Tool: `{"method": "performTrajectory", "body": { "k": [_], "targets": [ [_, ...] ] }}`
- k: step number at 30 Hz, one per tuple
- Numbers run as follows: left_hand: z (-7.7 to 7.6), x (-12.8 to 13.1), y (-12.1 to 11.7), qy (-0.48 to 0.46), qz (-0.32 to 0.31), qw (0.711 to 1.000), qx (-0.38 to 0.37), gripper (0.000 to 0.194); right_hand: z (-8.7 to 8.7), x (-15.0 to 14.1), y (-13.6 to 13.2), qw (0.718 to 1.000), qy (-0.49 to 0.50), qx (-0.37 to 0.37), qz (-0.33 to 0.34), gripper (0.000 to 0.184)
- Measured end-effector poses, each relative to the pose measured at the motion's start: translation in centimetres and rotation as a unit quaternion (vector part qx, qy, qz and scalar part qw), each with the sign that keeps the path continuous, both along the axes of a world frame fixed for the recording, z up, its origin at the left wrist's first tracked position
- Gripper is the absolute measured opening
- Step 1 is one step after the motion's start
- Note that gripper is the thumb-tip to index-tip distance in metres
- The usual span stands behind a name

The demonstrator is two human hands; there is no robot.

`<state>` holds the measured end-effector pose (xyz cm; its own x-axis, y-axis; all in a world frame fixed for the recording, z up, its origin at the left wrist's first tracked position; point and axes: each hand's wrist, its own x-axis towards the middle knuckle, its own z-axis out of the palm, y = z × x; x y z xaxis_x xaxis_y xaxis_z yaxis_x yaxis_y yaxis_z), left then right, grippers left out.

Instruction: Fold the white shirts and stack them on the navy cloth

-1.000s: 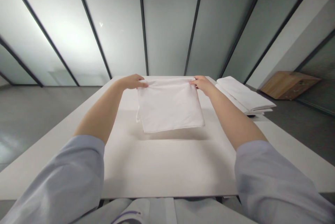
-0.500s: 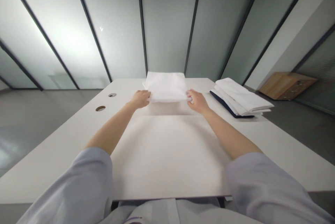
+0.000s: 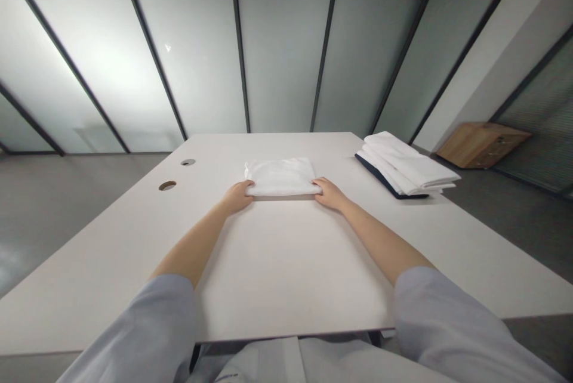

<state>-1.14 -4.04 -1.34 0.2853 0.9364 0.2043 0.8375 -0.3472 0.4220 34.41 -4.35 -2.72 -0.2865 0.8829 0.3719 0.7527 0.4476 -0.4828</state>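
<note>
Between my hands is a folded white cloth (image 3: 283, 178) in what looks like a clear plastic bag, low over the white table (image 3: 290, 269). My left hand (image 3: 238, 197) grips its left near corner, the thumb on top. The right near corner is pinched by my right hand (image 3: 330, 193). Loose, shiny plastic sticks out past the left edge of the cloth. I cannot tell whether its underside fully touches the table.
To the right, a stack of folded white cloths (image 3: 409, 162) lies on a dark navy folded piece (image 3: 389, 185). Two round holes, a near one (image 3: 167, 185) and a far one (image 3: 188, 162), pierce the tabletop at left. A wooden cabinet (image 3: 483, 144) stands on the floor beyond.
Both my hands have lowered the bagged cloth toward the tabletop and slightly nearer to me. It was raised and tilted before and now lies nearly flat.
</note>
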Motion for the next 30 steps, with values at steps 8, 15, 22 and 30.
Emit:
{"method": "performTrajectory", "body": {
  "k": [8,15,22,30],
  "targets": [
    [-0.1,-0.7,0.2,-0.24,0.036,0.966,-0.086,0.045,-0.4,0.2,-0.2,0.981,0.18,-0.063,-0.013,0.03],
    [-0.8,-1.1,0.7,-0.12,-0.035,0.992,0.023,0.043,-0.9,-0.1,-0.7,0.98,0.174,-0.092,0.011,0.056],
    [-0.8,-1.1,0.4,-0.079,-0.015,0.996,0.043,0.052,-0.9,0.4,-0.3,0.993,0.117,-0.03,0.016,0.037],
    [-0.9,-0.7,0.2,-0.003,-0.036,0.998,0.048,0.051,-0.9,0.5,-0.3,0.997,0.07,-0.008,0.038,0.034]
  ]
}}
